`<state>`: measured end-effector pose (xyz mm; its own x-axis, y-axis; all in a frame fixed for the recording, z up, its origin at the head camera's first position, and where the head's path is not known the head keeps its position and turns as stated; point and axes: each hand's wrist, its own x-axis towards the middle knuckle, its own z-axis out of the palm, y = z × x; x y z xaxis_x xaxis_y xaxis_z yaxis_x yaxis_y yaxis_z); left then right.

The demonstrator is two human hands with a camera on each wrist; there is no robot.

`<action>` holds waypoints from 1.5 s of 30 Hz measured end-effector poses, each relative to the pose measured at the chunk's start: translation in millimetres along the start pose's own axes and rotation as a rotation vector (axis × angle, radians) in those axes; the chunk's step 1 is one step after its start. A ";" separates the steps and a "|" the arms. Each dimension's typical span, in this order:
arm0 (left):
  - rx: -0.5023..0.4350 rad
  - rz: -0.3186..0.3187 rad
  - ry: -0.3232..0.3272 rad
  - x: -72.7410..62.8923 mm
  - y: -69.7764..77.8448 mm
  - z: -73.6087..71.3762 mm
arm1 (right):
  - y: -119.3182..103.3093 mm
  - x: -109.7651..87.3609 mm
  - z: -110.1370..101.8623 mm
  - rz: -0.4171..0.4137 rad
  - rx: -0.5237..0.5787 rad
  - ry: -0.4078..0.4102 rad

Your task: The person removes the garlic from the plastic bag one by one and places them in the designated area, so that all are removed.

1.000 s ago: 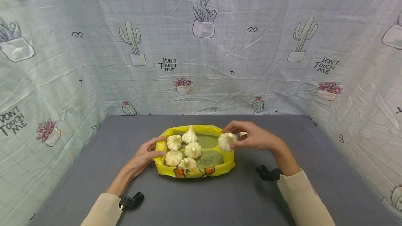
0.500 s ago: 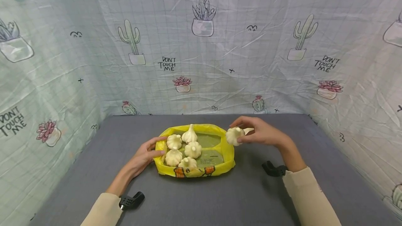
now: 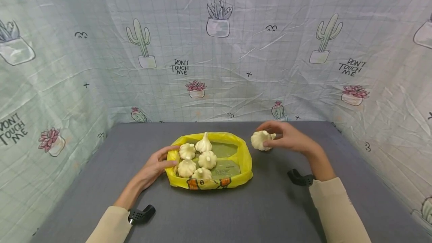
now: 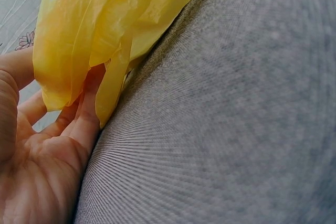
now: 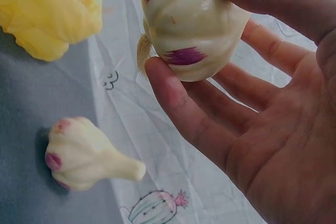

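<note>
A yellow plastic bag (image 3: pixel 243 179) lies spread open on the table, its rim standing up like a wall. Several white garlic bulbs (image 3: pixel 207 160) sit inside, mostly in its left half. My left hand (image 3: pixel 156 166) grips the bag's left end, fingers partly under the plastic in the left wrist view. To the right of the bag, my right hand (image 3: pixel 287 138) holds another garlic bulb (image 3: pixel 259 140) by the fingertips. Purple patches mark this bulb in the right wrist view. A further garlic bulb (image 5: pixel 79 153) lies on the table there, mostly hidden behind the hand in the head view.
The grey table (image 3: pixel 216 216) meets a wrinkled curtain (image 3: pixel 249 96) printed with cacti at the back and sides. Black wrist cameras (image 3: pixel 141 215) sit on both wrists. Bare table surface shows in front of the bag.
My right hand has carried its garlic bulb from over the bag's right rim outward to the right and away from me. The left hand and the bag have stayed put.
</note>
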<state>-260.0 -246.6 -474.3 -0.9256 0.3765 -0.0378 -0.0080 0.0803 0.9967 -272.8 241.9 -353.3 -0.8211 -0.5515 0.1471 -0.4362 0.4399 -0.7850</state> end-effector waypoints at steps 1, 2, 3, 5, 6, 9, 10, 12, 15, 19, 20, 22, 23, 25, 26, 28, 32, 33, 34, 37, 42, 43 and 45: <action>0.000 0.000 0.001 0.1 0.1 0.0 | 0.8 -0.5 -1.2 0.004 -0.001 0.007; 0.001 -0.001 0.003 0.2 0.3 0.0 | 1.9 -0.9 -2.5 0.007 -0.002 0.012; 0.002 -0.002 0.004 0.2 0.5 0.0 | 2.9 -1.7 -3.8 0.014 -0.008 0.020; 0.000 -0.006 0.006 0.3 0.8 0.0 | 5.3 -3.4 -6.4 0.029 -0.014 0.030; 0.000 -0.008 0.008 0.3 0.9 0.0 | 6.5 -4.4 -7.8 0.040 -0.021 0.036; 0.003 -0.011 0.009 0.7 1.2 0.0 | 9.8 -7.7 -12.0 0.068 -0.042 0.061; 0.003 -0.012 0.008 0.9 1.3 0.1 | 10.5 -8.7 -13.3 0.076 -0.045 0.068; 0.003 -0.013 0.008 1.2 1.3 0.1 | 12.3 -10.4 -16.2 0.088 -0.052 0.086; 0.005 -0.012 0.009 1.4 1.1 -0.1 | 14.3 -12.5 -20.5 0.102 -0.044 0.113; 0.014 -0.011 0.014 1.6 1.0 -0.5 | 18.6 -15.0 -26.0 0.120 -0.033 0.149; 0.016 -0.010 0.013 1.7 1.1 -0.6 | 20.1 -15.6 -27.3 0.124 -0.028 0.156; 0.016 -0.011 0.012 1.9 1.2 -0.7 | 23.2 -16.7 -29.7 0.137 -0.019 0.168; 0.017 -0.011 0.012 2.0 1.2 -0.8 | 24.7 -17.1 -30.7 0.141 -0.016 0.176; 0.019 -0.011 0.008 1.9 1.4 -0.7 | 28.0 -18.1 -32.4 0.148 -0.006 0.186; 0.016 -0.012 0.008 1.8 1.4 -0.7 | 30.0 -18.4 -33.1 0.150 -0.005 0.191; 0.017 -0.014 0.009 1.5 1.2 -0.6 | 33.6 -19.1 -34.1 0.149 0.001 0.198; 0.014 -0.015 0.013 1.5 0.6 -0.5 | 40.6 -20.9 -35.8 0.158 0.024 0.219; 0.011 -0.015 0.012 1.6 0.5 -0.6 | 42.1 -21.5 -36.3 0.163 0.030 0.225; 0.010 -0.015 0.013 1.7 0.4 -0.6 | 43.6 -22.2 -36.7 0.170 0.035 0.232; 0.006 -0.015 0.013 2.1 0.3 -0.3 | 47.8 -24.3 -38.6 0.194 0.039 0.253; 0.003 -0.021 0.012 1.4 1.2 0.0 | 54.9 -26.3 -41.5 0.215 0.031 0.275; 0.002 -0.022 0.012 1.1 1.3 0.1 | 56.0 -26.4 -42.0 0.218 0.030 0.277; 0.000 -0.023 0.012 0.8 1.6 0.3 | 58.3 -26.9 -43.0 0.216 0.034 0.278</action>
<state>-260.7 -245.9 -472.8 -0.9298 0.3630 -0.0601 -0.0296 0.0890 0.9956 -292.0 312.9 -377.2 -0.9639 -0.2323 0.1303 -0.2330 0.4987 -0.8349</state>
